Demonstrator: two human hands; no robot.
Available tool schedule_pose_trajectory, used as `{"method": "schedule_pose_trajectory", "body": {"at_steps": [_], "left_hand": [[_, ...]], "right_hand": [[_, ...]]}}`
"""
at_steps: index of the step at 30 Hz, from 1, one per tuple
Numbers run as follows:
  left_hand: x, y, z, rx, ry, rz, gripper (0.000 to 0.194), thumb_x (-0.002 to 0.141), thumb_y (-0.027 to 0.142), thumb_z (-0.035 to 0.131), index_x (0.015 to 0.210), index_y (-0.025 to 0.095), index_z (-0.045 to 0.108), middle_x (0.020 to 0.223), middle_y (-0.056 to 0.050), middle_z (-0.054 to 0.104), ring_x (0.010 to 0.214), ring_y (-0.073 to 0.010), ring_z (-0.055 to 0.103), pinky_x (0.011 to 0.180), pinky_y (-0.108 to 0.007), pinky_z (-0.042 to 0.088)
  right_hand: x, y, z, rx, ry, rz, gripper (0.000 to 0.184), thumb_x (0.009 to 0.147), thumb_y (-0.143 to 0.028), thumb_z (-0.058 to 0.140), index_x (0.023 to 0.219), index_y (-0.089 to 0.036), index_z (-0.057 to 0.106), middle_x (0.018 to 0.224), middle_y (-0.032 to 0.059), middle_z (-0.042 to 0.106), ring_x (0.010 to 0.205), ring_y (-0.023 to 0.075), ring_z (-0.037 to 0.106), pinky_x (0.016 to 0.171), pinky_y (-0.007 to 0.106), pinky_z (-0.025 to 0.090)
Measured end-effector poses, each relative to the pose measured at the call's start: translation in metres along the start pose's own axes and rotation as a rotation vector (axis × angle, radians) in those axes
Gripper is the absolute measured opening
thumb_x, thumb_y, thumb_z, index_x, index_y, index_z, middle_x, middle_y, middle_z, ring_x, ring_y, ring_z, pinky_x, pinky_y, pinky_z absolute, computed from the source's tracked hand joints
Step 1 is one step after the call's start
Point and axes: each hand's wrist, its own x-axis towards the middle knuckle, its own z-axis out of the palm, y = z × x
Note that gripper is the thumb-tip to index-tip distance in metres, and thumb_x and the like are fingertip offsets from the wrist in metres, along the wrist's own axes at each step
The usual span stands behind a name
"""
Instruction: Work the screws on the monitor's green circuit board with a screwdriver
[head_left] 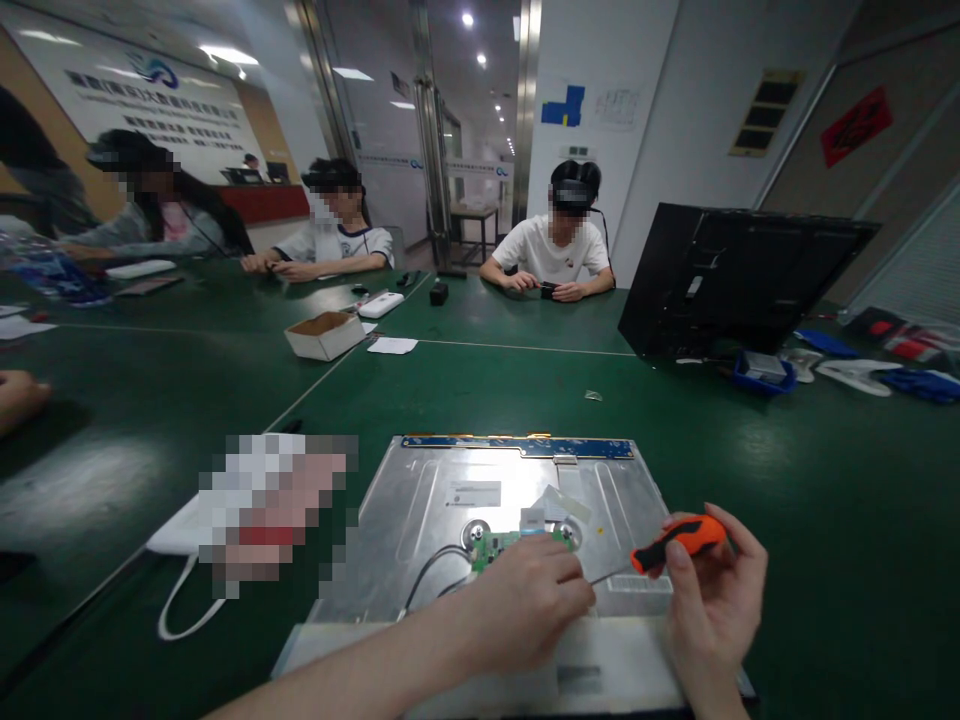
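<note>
A silver metal display panel (pixel 442 500) lies flat on the green table in front of me, with a blue strip along its far edge and a small green circuit board (pixel 491 546) near its middle. My left hand (pixel 529 600) rests on the panel beside the board, fingers curled together in a pinch at the screwdriver's tip. My right hand (pixel 712 600) grips an orange and black screwdriver (pixel 679 540) by the handle, its thin shaft pointing left toward my left fingers. Black and white wires (pixel 431 570) run from the board.
A black monitor shell (pixel 735 280) stands at the right with blue and white parts beside it. A small cardboard box (pixel 326 335) and white paper sit mid-table. Three people sit at the far side, working. A white cable (pixel 176 615) lies at the left. Another person's hand (pixel 19 395) shows at the left edge.
</note>
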Motion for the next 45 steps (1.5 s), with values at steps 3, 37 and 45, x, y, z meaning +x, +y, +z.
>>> {"method": "schedule_pose_trajectory", "body": {"at_steps": [3,37,45], "left_hand": [[0.0,-0.001,0.001,-0.007,0.003,-0.008,0.006,0.084,0.015,0.065,0.08,0.017,0.061,0.077,-0.003,0.063,0.072,-0.0192,0.058,0.066,-0.032,0.041],[0.003,0.001,-0.008,-0.092,-0.092,-0.107,0.016,0.073,0.024,0.064,0.087,0.017,0.062,0.095,-0.008,0.062,0.087,-0.0247,0.056,0.091,-0.044,0.038],[0.003,0.004,-0.008,-0.038,-0.078,-0.159,0.013,0.075,0.024,0.061,0.087,0.017,0.06,0.095,-0.008,0.062,0.089,-0.0254,0.056,0.095,-0.046,0.036]], "right_hand": [[-0.006,-0.001,0.003,-0.031,0.007,-0.106,0.043,0.084,-0.025,0.07,0.123,-0.023,0.052,0.092,0.0062,0.066,0.073,0.018,0.066,0.056,0.027,0.054],[-0.006,0.0,0.001,-0.032,0.0,-0.229,0.045,0.084,-0.019,0.07,0.126,-0.021,0.052,0.093,0.0044,0.066,0.077,0.0163,0.066,0.064,0.028,0.056],[-0.007,-0.001,0.002,-0.024,-0.017,-0.235,0.046,0.085,-0.016,0.068,0.128,-0.021,0.052,0.093,0.0043,0.065,0.077,0.0157,0.066,0.057,0.024,0.054]]}}
